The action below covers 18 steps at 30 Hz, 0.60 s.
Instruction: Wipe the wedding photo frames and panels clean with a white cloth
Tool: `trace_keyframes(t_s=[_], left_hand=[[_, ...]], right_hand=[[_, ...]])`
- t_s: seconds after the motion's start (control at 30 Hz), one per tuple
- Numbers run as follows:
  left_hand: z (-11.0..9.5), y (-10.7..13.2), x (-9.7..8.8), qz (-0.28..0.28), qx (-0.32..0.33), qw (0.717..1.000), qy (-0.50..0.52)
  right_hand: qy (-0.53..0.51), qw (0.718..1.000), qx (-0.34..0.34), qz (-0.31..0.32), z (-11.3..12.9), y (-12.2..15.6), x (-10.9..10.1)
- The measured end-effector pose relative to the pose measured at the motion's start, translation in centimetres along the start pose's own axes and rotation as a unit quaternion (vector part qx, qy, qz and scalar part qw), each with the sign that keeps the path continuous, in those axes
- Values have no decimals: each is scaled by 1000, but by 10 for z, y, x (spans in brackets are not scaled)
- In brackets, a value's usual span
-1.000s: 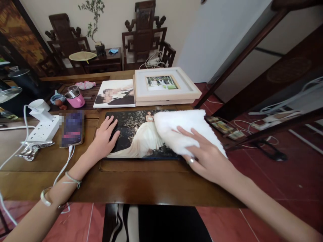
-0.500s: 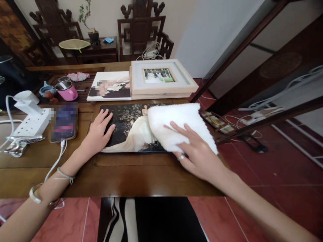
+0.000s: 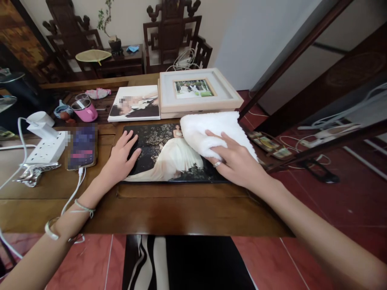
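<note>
A dark photo album (image 3: 169, 161) with a picture of a figure in a pale gown lies flat on the wooden table. My left hand (image 3: 122, 155) rests on its left edge with fingers spread and nothing held. A white fluffy cloth (image 3: 214, 129) covers the upper right part of the album. My right hand (image 3: 232, 159), a ring on one finger, lies over this cloth with a fold of it between thumb and fingers. The album's right end is hidden under cloth and hand.
Behind the album are a white photo canvas (image 3: 134, 104) and stacked pale picture frames (image 3: 199, 100). On the left stand a power strip (image 3: 50, 147), a phone (image 3: 81, 147) on a cable, a metal ornament (image 3: 34, 173) and a pink mug (image 3: 86, 110).
My right hand and the cloth have moved away from me over the album, uncovering more of the gown and the lower edge. My left hand keeps its place; the view has shifted slightly.
</note>
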<state>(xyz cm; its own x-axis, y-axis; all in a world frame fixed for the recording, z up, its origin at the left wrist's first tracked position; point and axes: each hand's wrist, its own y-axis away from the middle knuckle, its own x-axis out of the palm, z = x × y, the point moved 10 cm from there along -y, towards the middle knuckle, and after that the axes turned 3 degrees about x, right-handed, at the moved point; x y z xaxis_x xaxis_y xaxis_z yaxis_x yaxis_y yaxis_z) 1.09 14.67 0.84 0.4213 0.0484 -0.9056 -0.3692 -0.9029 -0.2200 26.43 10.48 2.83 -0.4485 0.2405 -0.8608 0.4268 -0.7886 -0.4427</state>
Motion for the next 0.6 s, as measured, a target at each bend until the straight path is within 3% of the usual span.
trace_keyframes(t_s=[0.1, 0.37, 0.47, 0.6], left_hand=[[1, 0, 1, 2, -4, 1000, 1], [1, 1, 2, 6, -3, 1000, -1], [1, 1, 2, 10, -4, 1000, -4], [-1, 1, 1, 11, -1, 1000, -4]], right_hand=[[-4, 1000, -7, -6, 6, 1, -2], [-47, 994, -98, 14, 75, 55, -20], [-57, 992, -106, 28, 74, 60, -21], [-46, 996, -75, 23, 42, 40, -13]])
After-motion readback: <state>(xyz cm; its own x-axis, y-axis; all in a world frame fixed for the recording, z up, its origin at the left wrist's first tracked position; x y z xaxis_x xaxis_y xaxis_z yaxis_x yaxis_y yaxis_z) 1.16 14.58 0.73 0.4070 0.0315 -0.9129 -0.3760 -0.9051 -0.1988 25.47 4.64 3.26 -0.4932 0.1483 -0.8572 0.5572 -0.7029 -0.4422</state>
